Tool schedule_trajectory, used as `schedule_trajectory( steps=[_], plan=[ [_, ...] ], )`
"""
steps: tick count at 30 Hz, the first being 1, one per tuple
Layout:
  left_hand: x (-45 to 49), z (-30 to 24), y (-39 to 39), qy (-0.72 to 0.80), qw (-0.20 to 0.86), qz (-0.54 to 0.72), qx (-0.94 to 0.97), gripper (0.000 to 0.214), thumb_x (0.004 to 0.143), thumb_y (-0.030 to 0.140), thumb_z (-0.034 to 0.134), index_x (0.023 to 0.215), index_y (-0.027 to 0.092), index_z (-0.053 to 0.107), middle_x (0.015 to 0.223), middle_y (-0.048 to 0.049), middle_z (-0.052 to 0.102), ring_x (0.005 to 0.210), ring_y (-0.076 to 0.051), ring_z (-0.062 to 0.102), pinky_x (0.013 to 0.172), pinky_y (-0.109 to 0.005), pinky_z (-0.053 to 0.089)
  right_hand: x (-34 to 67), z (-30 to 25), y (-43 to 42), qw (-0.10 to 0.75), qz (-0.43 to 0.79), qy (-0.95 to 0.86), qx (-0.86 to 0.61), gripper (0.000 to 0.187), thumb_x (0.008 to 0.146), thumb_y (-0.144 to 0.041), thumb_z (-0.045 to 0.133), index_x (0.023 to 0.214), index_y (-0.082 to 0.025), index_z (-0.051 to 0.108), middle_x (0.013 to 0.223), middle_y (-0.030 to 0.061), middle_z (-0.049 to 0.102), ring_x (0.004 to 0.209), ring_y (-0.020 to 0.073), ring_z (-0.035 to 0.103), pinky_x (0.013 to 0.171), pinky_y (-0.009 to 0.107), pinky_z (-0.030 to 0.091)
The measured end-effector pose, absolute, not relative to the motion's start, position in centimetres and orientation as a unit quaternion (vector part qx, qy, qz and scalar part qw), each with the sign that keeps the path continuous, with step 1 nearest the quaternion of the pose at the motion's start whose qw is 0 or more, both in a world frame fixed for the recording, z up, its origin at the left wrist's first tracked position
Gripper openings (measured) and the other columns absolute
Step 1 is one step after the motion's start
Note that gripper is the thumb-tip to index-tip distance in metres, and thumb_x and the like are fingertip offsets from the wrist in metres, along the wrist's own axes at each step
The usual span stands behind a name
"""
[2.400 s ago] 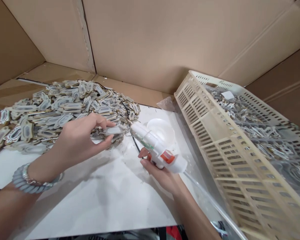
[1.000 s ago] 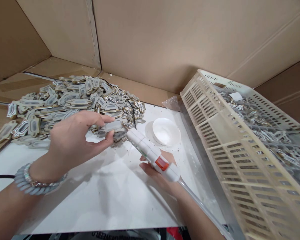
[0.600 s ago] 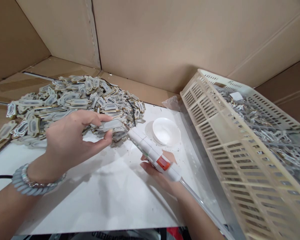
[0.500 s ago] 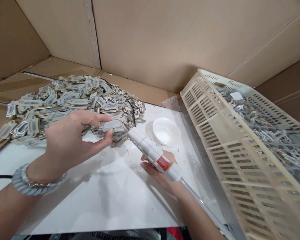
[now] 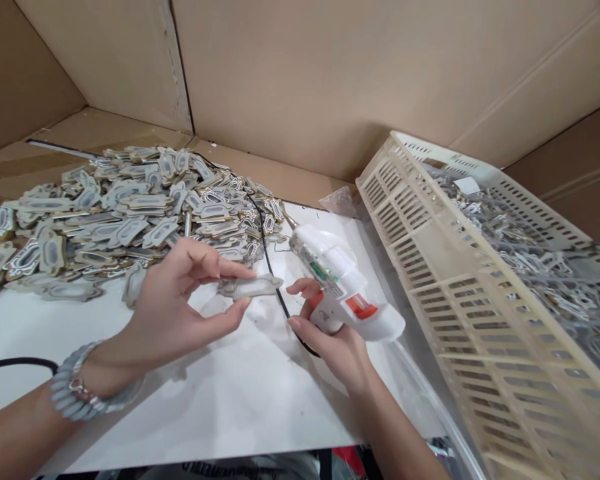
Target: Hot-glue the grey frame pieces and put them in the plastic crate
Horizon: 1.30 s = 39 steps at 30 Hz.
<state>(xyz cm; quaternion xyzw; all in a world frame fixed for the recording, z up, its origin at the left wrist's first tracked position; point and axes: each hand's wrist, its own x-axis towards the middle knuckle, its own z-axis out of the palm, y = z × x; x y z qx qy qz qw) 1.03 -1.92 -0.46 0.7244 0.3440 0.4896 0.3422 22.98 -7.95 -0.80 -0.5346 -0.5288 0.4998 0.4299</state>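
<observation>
My left hand [image 5: 180, 300] pinches a small flat grey piece [image 5: 253, 286] between thumb and fingers, above the white board [image 5: 205, 400]. My right hand [image 5: 330, 340] grips a white hot glue gun [image 5: 340, 280] with an orange label. Its nozzle points up and to the left, lifted clear of the piece. A big heap of the same flat grey and tan pieces [image 5: 115, 213] lies just behind my left hand.
A cream slotted plastic crate [image 5: 430, 267] full of silvery parts stands tilted at the right. Cardboard walls [image 5: 305, 73] close in the back and left. A black cable [image 5: 265, 247] runs over the board, and a crumpled clear bag [image 5: 337, 200] lies by the crate.
My left hand has lifted the grey piece off the heap and moved it right. The glue gun has drawn back from it and tipped its nozzle up, now hiding the white dish.
</observation>
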Motion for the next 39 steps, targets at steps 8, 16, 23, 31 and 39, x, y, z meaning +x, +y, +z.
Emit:
schedule_trajectory(
  steps=[8, 16, 23, 31, 39],
  plan=[
    [2.4, -0.8, -3.7, 0.328, 0.525, 0.439, 0.651, 0.038, 0.077, 0.018, 0.080, 0.087, 0.026, 0.043, 0.091, 0.0032, 0.076, 0.087, -0.014, 0.075, 0.085, -0.025, 0.061, 22.4, 0.6, -7.9, 0.431, 0.549, -0.500, -0.513, 0.028, 0.078, -0.040, 0.075, 0.094, -0.024, 0.058, 0.057, -0.0099, 0.035, 0.049, 0.0098, 0.029, 0.049, 0.027, 0.028],
    [2.3, -1.2, -2.4, 0.302, 0.857, 0.218, 0.356, 0.039, 0.085, 0.053, 0.076, 0.097, 0.021, 0.058, 0.091, -0.0037, 0.074, 0.080, -0.016, 0.072, 0.072, -0.025, 0.058, 22.3, 1.0, -8.0, 0.414, 0.597, -0.519, -0.451, 0.023, 0.078, -0.035, 0.074, 0.088, -0.025, 0.056, 0.070, -0.0052, 0.051, 0.056, 0.0110, 0.039, 0.053, 0.027, 0.037],
    [2.9, -1.1, -3.5, 0.262, 0.938, 0.107, 0.199, 0.037, 0.082, 0.043, 0.083, 0.102, 0.014, 0.070, 0.070, -0.0022, 0.070, 0.063, -0.012, 0.066, 0.064, -0.021, 0.060, 22.4, 0.5, -8.1, 0.420, 0.567, -0.561, -0.433, 0.041, 0.082, -0.061, 0.073, 0.078, -0.026, 0.053, 0.074, -0.0015, 0.054, 0.057, 0.0126, 0.044, 0.051, 0.028, 0.043],
    [1.9, -1.3, -2.8, 0.233, 0.932, 0.154, 0.230, 0.047, 0.071, 0.046, 0.091, 0.110, 0.024, 0.073, 0.076, 0.0015, 0.072, 0.063, -0.009, 0.067, 0.062, -0.017, 0.059, 23.4, -0.7, -8.5, 0.455, 0.532, -0.534, -0.474, 0.036, 0.081, -0.055, 0.077, 0.093, -0.025, 0.060, 0.080, -0.0015, 0.059, 0.048, 0.0080, 0.035, 0.044, 0.026, 0.029],
    [0.2, 2.1, -0.4, 0.419, 0.604, 0.475, 0.484, 0.043, 0.049, 0.038, 0.102, 0.080, 0.021, 0.077, 0.081, -0.0008, 0.077, 0.072, -0.013, 0.071, 0.059, -0.014, 0.056, 23.6, 0.3, -8.4, 0.386, 0.557, -0.551, -0.487, 0.025, 0.078, -0.039, 0.076, 0.094, -0.023, 0.065, 0.057, -0.0088, 0.043, 0.048, 0.0095, 0.038, 0.048, 0.025, 0.033]
  ],
)
